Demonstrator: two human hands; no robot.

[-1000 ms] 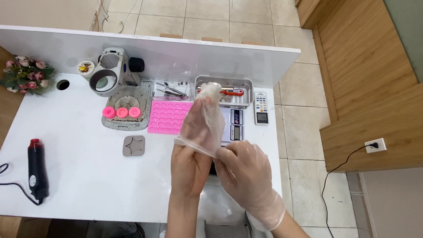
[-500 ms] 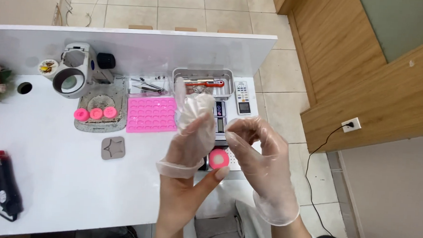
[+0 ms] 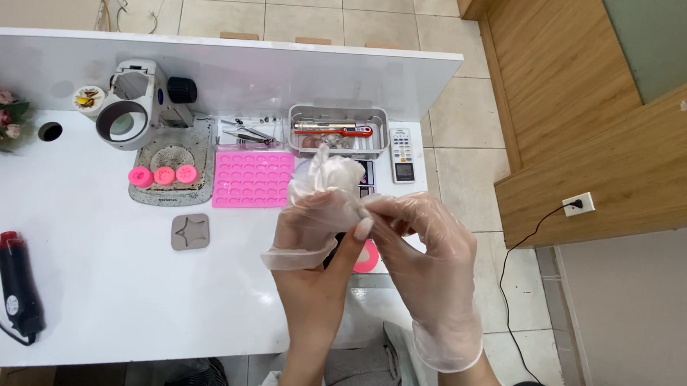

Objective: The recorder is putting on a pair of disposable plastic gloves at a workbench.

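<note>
I see a clear plastic glove (image 3: 323, 204) half drawn over my left hand (image 3: 317, 239), above the near edge of the white table (image 3: 104, 282).

The glove's finger ends are bunched and empty, crumpled white above the knuckles, so I cannot tell how my left fingers lie inside; its loose cuff flares at mid-palm and the wrist is bare. My right hand (image 3: 426, 260), already in a thin, wrinkled, see-through glove, pinches the other glove's film between thumb and fingertips near the left hand's thumb side. A round pink piece (image 3: 366, 257) on the table is mostly hidden behind my hands. Farther back lie a flat pink mould (image 3: 252, 179) dotted with small hollows and a metal tray (image 3: 337, 130) holding a red-handled tool.
</note>
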